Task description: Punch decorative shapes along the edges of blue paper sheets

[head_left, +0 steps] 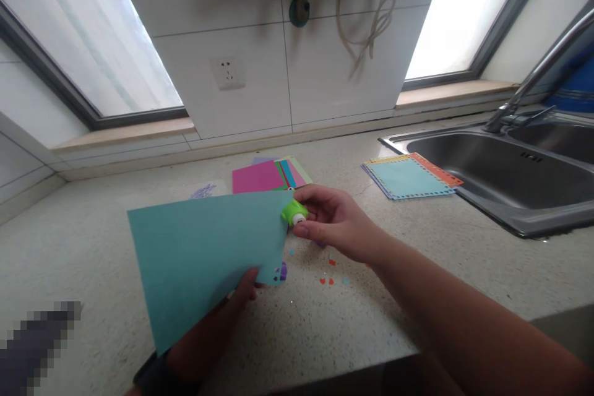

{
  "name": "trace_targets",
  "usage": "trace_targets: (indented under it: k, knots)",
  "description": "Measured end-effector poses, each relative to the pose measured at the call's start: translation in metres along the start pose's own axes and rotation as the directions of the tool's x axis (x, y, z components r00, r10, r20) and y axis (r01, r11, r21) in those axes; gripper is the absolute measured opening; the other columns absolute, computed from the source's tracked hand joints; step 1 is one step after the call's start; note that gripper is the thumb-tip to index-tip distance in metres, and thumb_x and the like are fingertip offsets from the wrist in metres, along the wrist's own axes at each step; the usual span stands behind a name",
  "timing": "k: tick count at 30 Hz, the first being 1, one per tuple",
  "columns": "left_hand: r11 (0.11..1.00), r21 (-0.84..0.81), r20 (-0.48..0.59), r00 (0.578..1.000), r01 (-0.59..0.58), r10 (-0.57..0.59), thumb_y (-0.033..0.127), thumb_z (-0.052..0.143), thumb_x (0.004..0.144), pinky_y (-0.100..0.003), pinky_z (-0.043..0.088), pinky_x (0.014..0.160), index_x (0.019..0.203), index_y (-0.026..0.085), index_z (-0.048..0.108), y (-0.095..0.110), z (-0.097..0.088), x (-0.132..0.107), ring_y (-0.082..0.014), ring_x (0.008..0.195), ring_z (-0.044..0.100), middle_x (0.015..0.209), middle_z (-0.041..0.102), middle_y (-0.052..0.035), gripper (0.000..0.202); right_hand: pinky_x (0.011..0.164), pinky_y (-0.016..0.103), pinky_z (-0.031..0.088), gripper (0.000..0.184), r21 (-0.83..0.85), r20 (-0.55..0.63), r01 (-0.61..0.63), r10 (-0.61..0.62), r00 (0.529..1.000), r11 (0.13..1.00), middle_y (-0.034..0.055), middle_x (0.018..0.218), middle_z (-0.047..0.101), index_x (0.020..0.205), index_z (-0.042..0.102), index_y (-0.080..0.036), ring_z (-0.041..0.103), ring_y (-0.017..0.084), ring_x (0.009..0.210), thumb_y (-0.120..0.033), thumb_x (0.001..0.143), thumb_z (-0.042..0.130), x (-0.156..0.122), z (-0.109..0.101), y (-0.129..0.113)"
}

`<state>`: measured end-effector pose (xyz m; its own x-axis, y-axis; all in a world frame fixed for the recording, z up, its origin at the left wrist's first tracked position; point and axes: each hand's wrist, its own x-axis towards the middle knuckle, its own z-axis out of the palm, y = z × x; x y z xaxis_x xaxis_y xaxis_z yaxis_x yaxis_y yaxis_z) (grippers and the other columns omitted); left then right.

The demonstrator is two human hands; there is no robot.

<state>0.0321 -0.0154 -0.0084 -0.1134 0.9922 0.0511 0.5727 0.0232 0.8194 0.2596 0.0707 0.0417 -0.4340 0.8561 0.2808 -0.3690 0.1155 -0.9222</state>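
A turquoise sheet of paper (pixel 208 241) is held up over the counter, tilted towards me. My left hand (pixel 245 288) grips its lower edge, thumb in front and the other fingers mostly hidden behind. Small cut-out holes show in the sheet's lower right corner. In my right hand (pixel 341 223) is a small green craft punch (pixel 294 212) with a white button, pinched between thumb and fingers. The punch sits at the sheet's upper right corner; whether the paper is inside its slot I cannot tell. Orange and blue paper bits (pixel 327 281) lie below my right hand.
Behind the sheet lies a stack of coloured paper (pixel 260 176), with purple scraps (pixel 203 190) to its left. Sheets with punched borders (pixel 401 176) lie at the right, beside the steel sink (pixel 482 170) and its faucet (pixel 515 102). The tiled wall carries a socket (pixel 227 72).
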Motion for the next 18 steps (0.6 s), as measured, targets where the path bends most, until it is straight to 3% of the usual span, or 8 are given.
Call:
trace_targets:
  k: [5, 8, 12, 18]
  knots:
    - [0.991, 0.110, -0.011, 0.996, -0.081, 0.083, 0.044, 0.066, 0.075, -0.041, 0.052, 0.094, 0.070, 0.031, 0.076, -0.015, -0.006, 0.003, -0.0278, 0.075, 0.071, 0.077, 0.077, -0.0043, 0.017, 0.057, 0.022, 0.047, 0.029, -0.061, 0.066, -0.060, 0.064, 0.996, 0.996, -0.0044, 0.074, 0.055, 0.088, 0.065, -0.020, 0.054, 0.009, 0.065, -0.028, 0.071, 0.086, 0.003, 0.001, 0.006]
    - [0.990, 0.125, 0.003, 0.998, -0.065, 0.065, 0.046, 0.073, 0.065, -0.043, 0.055, 0.086, 0.070, 0.029, 0.076, -0.021, -0.009, 0.008, -0.0288, 0.070, 0.070, 0.078, 0.077, -0.0053, 0.017, 0.057, 0.022, 0.043, 0.026, -0.116, 0.093, -0.126, 0.137, 0.986, 0.985, -0.0046, 0.071, 0.055, 0.084, 0.063, -0.019, 0.053, 0.009, 0.063, -0.032, 0.074, 0.084, 0.003, 0.000, 0.012]
    - [0.998, 0.055, 0.019, 1.000, 0.010, -0.012, 0.055, 0.056, 0.084, -0.041, 0.055, 0.081, 0.063, 0.026, 0.071, -0.013, -0.005, 0.011, -0.0242, 0.062, 0.066, 0.063, 0.072, -0.0039, 0.038, 0.059, 0.023, 0.043, 0.024, -0.161, 0.132, -0.202, 0.224, 0.966, 0.966, -0.0038, 0.068, 0.058, 0.081, 0.063, -0.018, 0.053, 0.010, 0.062, -0.032, 0.078, 0.081, 0.004, 0.002, 0.017]
    - [0.992, -0.107, 0.012, 0.997, 0.073, -0.072, 0.055, 0.060, 0.084, -0.036, 0.054, 0.070, 0.060, 0.022, 0.066, -0.004, -0.001, 0.012, -0.0214, 0.062, 0.064, 0.064, 0.071, -0.0036, 0.040, 0.062, 0.025, 0.046, 0.025, -0.141, 0.164, -0.293, 0.314, 0.935, 0.946, -0.0022, 0.072, 0.060, 0.081, 0.064, -0.017, 0.055, 0.010, 0.063, -0.034, 0.076, 0.082, 0.004, 0.008, 0.025]
